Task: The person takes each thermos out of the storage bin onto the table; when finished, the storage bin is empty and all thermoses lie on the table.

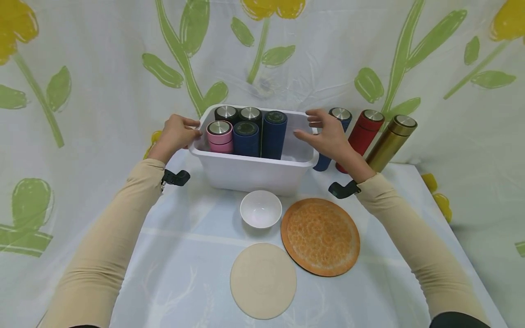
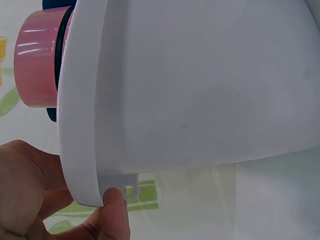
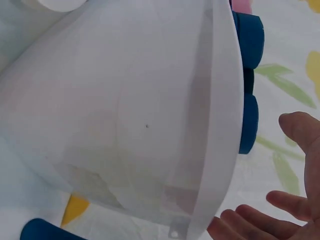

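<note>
A white plastic bin [image 1: 254,175] stands at the back of the table with several vacuum flasks inside: a pink flask [image 1: 219,136], a short blue flask [image 1: 246,139], a taller blue flask [image 1: 274,135] and two dark ones behind. My left hand [image 1: 175,136] grips the bin's left rim; in the left wrist view, its fingers [image 2: 114,215] curl round the edge by a small holed tab. At the right rim, my right hand [image 1: 328,134] is spread, thumb apart, fingertips at or close to the edge. The right wrist view shows nothing held between its fingers [image 3: 250,222].
Right of the bin stand a blue flask [image 1: 341,116], a red flask [image 1: 365,130] and a gold flask [image 1: 391,141]. In front are a white bowl [image 1: 261,209], a brown round mat [image 1: 321,237] and a beige disc [image 1: 263,281]. A floral curtain [image 1: 311,54] hangs behind.
</note>
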`<state>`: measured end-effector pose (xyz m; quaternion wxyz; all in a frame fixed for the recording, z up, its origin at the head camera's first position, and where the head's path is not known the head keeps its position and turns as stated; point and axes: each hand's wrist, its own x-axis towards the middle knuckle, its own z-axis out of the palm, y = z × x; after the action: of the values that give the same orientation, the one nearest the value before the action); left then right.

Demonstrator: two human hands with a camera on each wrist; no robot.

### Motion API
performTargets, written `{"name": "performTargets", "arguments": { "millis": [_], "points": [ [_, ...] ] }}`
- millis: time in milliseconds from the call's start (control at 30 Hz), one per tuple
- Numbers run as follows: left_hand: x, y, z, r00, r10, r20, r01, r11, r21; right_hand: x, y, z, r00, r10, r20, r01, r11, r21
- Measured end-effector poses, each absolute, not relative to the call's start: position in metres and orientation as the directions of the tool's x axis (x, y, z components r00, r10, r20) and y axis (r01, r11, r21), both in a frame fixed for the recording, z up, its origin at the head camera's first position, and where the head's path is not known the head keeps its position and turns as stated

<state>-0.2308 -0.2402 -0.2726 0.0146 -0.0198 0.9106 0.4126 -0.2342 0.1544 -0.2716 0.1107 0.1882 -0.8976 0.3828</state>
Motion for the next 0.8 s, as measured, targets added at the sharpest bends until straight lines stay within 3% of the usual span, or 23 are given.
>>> {"name": "performTargets", "arguments": {
  "millis": [800],
  "points": [
    [-0.232,-0.241,-0.273,-0.999,-0.020,-0.049,-0.050,0.655,0.754,-0.255,0.119,-0.275,-0.935,-0.264,0.235,-0.353,0.660,-0.663]
  ]
}}
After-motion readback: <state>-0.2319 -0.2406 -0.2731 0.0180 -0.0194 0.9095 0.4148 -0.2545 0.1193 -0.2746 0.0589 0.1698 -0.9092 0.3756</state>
